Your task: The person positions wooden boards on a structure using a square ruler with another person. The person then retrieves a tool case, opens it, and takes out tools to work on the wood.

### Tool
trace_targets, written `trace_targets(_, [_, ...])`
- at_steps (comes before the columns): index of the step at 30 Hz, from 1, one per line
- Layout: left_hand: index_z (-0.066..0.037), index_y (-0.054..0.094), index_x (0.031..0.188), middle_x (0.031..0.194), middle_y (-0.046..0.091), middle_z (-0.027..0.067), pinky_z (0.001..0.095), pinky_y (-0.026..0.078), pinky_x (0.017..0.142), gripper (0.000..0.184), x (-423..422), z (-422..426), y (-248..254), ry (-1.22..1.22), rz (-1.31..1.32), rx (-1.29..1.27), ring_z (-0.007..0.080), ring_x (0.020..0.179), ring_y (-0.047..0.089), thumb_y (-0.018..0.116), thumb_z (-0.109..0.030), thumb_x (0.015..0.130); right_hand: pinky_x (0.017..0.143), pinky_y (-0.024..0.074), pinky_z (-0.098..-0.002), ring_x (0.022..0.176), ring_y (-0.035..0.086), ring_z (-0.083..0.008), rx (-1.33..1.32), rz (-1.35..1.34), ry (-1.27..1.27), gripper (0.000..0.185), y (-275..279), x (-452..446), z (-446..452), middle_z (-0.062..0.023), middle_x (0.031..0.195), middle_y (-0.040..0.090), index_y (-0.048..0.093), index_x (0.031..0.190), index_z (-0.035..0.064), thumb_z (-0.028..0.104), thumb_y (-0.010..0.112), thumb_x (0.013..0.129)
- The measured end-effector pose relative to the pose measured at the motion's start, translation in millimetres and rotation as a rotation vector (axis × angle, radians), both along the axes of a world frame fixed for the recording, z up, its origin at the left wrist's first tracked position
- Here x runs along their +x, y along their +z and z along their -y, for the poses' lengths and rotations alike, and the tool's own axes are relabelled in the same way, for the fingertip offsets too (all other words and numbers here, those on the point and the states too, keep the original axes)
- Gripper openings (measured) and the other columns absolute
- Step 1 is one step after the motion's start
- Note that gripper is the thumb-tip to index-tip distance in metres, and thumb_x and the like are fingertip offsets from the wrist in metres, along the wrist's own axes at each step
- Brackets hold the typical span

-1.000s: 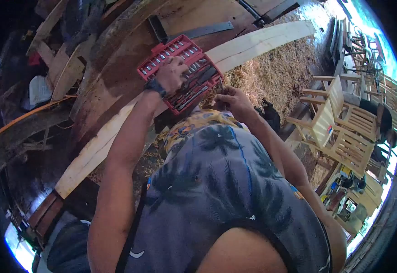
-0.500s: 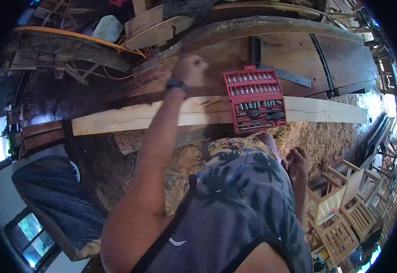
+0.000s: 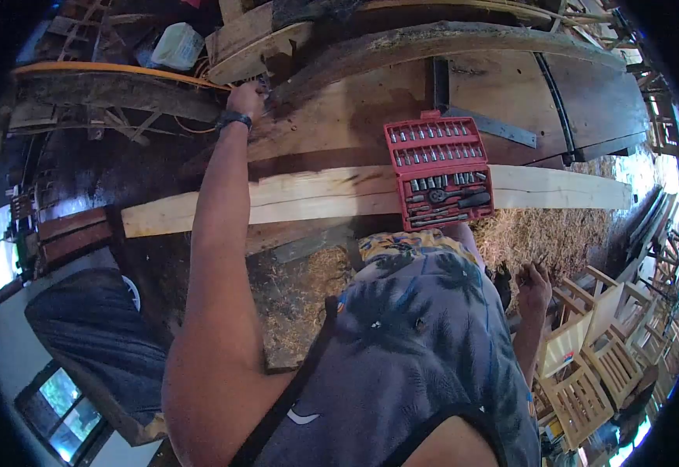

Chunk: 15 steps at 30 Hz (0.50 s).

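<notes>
My left hand (image 3: 248, 100), with a dark band on its wrist, reaches out to the far end of the bench, beside a wooden offcut (image 3: 269, 53). Its fingers are closed around or against something dark there that I cannot make out. My right hand (image 3: 535, 286) hangs low beside my body, fingers loosely bent and partly apart, with nothing visible in it. In front of me, an opened red socket set case (image 3: 439, 168) lies across a pale wooden plank (image 3: 316, 194). Rows of sockets, a ratchet and dark-handled tools fill the case.
Behind the plank stands a wooden workbench top (image 3: 386, 97) with a metal square (image 3: 503, 128) on it. A long curved timber (image 3: 433, 39) runs along the back. Wooden chairs (image 3: 581, 397) stand at right; wood shavings (image 3: 542, 237) cover the floor. A whitish plastic jug (image 3: 177, 47) sits at upper left.
My left hand has moved left and farther away, from above the bench to beside the wooden offcut. My right hand has shifted slightly right and down. The socket set stays on the plank.
</notes>
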State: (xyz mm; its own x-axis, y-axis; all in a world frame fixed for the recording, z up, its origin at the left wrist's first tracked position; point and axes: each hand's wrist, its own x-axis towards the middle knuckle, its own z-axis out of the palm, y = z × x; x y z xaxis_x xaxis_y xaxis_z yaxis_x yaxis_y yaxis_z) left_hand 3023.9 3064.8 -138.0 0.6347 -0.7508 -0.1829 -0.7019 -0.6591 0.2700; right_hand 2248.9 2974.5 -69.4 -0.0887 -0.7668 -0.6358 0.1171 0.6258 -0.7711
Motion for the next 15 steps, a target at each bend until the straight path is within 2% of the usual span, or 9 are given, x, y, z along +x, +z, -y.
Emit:
trace_targets(4, [-0.007, 0.073, 0.102, 0.104, 0.071, 0.0186, 0.0463, 0.054, 0.087, 0.022, 6, 2, -15, 0.019, 0.025, 0.002, 0.0389, 0.098, 0.066, 0.07, -0.022, 0.086, 0.074, 0.0546, -0.0363, 0.083, 0.065, -0.0209, 0.024, 0.074, 0.016, 0.014, -8, -12, -1, -0.0076, 0.096, 0.067, 0.061, 0.108, 0.0071, 0.006, 0.063, 0.094])
trace_targets(7, [-0.006, 0.072, 0.101, 0.103, 0.07, 0.0195, 0.0468, 0.054, 0.088, 0.023, 11, 1, -20, -0.038, 0.054, 0.044, 0.0396, 0.098, 0.066, 0.071, -0.023, 0.085, 0.074, 0.0568, -0.0351, 0.084, 0.064, -0.0203, 0.052, 0.024, -0.081, 0.017, -10, -14, -6, -0.0078, 0.097, 0.064, 0.061, 0.11, 0.0012, 0.005, 0.064, 0.094])
trace_targets(15, [-0.008, 0.073, 0.099, 0.099, 0.071, 0.0213, 0.0477, 0.055, 0.085, 0.027, -3, 4, -27, 0.063, 0.062, 0.006, 0.0408, 0.095, 0.067, 0.074, -0.028, 0.081, 0.072, 0.0562, -0.035, 0.079, 0.065, -0.0204, 0.035, 0.051, -0.007, 0.014, -9, -2, -5, -0.0066, 0.09, 0.066, 0.061, 0.108, 0.0035, 0.006, 0.063, 0.094])
